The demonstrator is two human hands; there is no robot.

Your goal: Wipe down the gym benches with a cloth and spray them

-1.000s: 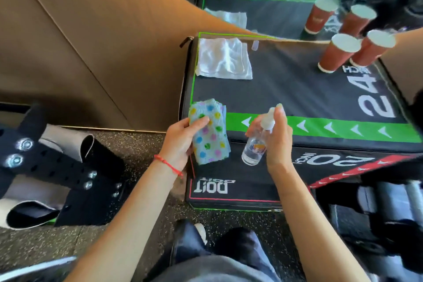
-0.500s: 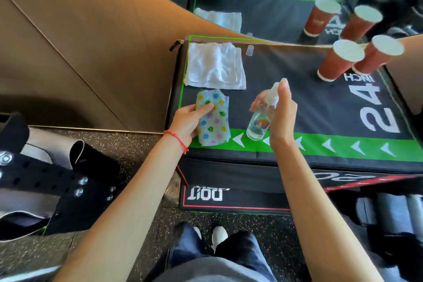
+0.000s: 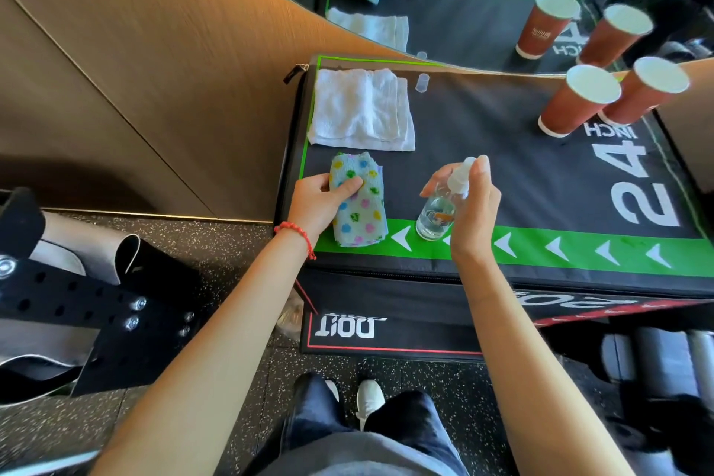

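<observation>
Both hands have moved up onto the table (image 3: 502,135), left hand (image 3: 317,201) clamped on the dotted cloth (image 3: 359,201), right hand (image 3: 469,213) fingers wrapped round the spray bottle (image 3: 440,209), so spraying looks imminent.

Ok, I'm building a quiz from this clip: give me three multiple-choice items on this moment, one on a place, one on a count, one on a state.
1. Where does the white towel lie?
A. on the floor
B. on the plyo box, beyond the dotted cloth
C. under the cups

2. How many red paper cups stand on the box itself, mirror aside?
A. two
B. one
C. five

3. How is the spray bottle held?
A. lying capped on the box
B. by the left hand
C. by the right hand, a finger on its nozzle

Answers: 1 B, it lies flat near the far left corner; 2 A, the other cups are reflections; 3 C, the left hand holds the cloth.
</observation>
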